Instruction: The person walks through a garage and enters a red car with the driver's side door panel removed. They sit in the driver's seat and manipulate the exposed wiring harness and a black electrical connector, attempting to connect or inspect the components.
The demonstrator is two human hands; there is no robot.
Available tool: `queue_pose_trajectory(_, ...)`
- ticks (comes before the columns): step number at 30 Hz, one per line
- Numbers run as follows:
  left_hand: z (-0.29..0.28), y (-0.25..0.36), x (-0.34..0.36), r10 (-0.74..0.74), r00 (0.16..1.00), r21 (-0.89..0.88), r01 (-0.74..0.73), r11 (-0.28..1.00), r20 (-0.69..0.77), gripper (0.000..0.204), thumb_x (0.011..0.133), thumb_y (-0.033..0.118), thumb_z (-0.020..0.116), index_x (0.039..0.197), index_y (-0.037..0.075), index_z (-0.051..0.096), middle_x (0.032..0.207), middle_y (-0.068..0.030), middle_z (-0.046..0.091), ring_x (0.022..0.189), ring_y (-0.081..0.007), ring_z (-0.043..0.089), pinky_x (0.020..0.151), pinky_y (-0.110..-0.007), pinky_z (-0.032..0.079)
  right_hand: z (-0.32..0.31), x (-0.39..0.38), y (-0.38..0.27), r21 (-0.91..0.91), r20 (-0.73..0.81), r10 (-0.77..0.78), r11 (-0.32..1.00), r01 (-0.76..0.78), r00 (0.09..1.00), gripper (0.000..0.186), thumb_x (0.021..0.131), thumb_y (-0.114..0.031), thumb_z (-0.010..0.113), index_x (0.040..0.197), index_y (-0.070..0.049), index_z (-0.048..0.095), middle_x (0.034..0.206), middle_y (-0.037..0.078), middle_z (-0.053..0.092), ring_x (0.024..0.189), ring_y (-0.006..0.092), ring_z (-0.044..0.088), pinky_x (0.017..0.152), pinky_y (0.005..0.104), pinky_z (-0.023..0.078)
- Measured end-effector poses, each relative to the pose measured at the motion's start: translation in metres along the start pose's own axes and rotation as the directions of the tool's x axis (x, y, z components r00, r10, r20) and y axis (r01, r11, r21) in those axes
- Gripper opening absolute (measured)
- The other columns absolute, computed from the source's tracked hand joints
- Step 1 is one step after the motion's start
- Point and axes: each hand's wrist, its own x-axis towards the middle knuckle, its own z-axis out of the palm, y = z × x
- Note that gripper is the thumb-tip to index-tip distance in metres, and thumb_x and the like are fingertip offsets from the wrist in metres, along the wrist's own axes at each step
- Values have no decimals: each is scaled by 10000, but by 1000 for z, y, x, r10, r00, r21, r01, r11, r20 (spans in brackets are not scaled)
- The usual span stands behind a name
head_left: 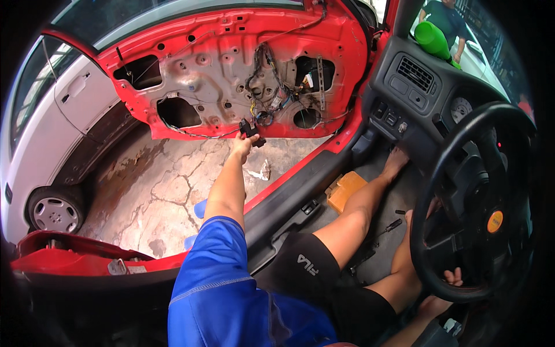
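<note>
**Status: Left Hand [247, 142] Holding Black Module [250, 129]**

My remote view covers a car cabin, its red door [217, 69] open above cracked concrete ground [173, 185]. A pale car [78, 104] stands beyond.

Count: one steering wheel [426, 231]; one amber box [345, 189] on the grey cabin floor [404, 194]; one green cylinder [432, 39] on the dashboard [430, 110]; two blue items [200, 208] on the ground; one other person [444, 22] outside. The door's exposed metal shows four large openings and one tangled wiring bundle [267, 87].

The module is black, small and blocky — located at the door's lower edge, just below the wiring. My left hand grips it, fingers closed around its near end. My right hand [452, 277] is near the wheel's lower rim — I cannot tell whether it holds anything.
</note>
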Motion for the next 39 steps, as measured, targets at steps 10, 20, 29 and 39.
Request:
queue_pose_trajectory(10,12,-37,-81,359,933,-250,-342,906,26,631,769,285,928,1188,48,519,1018,-96,667,851,-166,677,776,-331,580,58,-55,98,-340,193,456,861,-377,869,384,1103,-301,520,1339,-2,566,972,81,678,599,100,624,509,223,497)
queue_pose_trajectory(20,20,-58,-82,274,956,-746,-107,657,104,716,1073,584,439,1538,40,448,1482,-94,548,1329,-208,530,1154,-375,380,157,-128,157,-270,358,439,893,-359,824,331,1097,-280,537,1232,13,608,883,56,620,543,96,579,473,231,469)
queue_pose_trajectory(29,13,-27,-96,294,956,-689,-207,694,10,523,1079,542,465,1344,116,616,1032,-24,704,758,-117,650,630,-321,576,115,-145,184,-354,209,518,831,-430,829,284,1096,-244,538,1179,8,641,844,43,619,507,84,546,439,229,435)
queue_pose_trajectory(39,9,9,-123,293,956,-693,-198,693,21,457,1057,486,565,1290,98,629,995,1,680,776,-104,626,658,-294,535,114,-156,200,-359,202,429,869,-341,880,218,1102,-201,526,1132,-11,628,778,-12,606,505,36,427,446,220,357)
